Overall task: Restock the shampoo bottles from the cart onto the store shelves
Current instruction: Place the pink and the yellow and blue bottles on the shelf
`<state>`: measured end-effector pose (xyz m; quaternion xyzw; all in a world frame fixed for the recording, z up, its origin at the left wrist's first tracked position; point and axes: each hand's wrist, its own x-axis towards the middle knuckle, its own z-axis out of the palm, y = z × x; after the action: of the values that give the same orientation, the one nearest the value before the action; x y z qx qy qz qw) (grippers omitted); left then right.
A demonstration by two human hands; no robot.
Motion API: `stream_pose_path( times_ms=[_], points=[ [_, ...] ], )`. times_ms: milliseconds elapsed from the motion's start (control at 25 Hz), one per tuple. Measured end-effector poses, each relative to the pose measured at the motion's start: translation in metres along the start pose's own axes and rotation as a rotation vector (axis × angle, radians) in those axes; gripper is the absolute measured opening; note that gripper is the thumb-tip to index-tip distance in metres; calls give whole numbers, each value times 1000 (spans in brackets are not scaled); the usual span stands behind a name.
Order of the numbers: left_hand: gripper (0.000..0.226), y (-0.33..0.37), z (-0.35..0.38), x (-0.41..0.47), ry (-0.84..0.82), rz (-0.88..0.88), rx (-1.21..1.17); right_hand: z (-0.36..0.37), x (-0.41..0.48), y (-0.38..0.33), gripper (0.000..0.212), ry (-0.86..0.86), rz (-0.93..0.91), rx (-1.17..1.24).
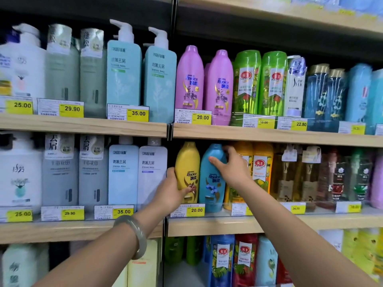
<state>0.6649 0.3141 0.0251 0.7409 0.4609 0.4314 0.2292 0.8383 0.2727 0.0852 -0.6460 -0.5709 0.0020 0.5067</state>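
A yellow Rejoice shampoo bottle (187,162) stands upright on the middle shelf (215,225). My left hand (173,191) wraps its lower left side, thumb across the front. Right beside it stands a blue Rejoice shampoo bottle (211,183). My right hand (232,167) grips its upper right side, thumb on the front and fingers behind the neck. Both bottles rest behind a clear plastic lip with a 20.00 price tag (195,210). The cart is out of view.
Two pink Rejoice bottles (189,79) stand on the shelf above (269,135). Orange bottles (261,166) crowd the blue bottle's right side, pale pump bottles (152,168) the yellow one's left. More bottles fill the lower shelf (221,262). A grey bangle (136,235) circles my left wrist.
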Motion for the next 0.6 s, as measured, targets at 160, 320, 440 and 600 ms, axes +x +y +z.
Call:
stream_pose_path(
  times_ms=[160, 320, 440, 600],
  points=[
    [58, 7, 6, -9, 113, 47, 169, 11, 0, -3, 60, 44, 11, -84],
    [84, 5, 12, -24, 190, 167, 257, 18, -3, -4, 60, 64, 1, -137],
    [82, -4, 16, -34, 188, 261, 307, 21, -8, 1, 61, 57, 5, -146],
    [79, -18, 19, -39, 196, 419, 530, 21, -15, 6, 67, 58, -29, -127]
  ],
)
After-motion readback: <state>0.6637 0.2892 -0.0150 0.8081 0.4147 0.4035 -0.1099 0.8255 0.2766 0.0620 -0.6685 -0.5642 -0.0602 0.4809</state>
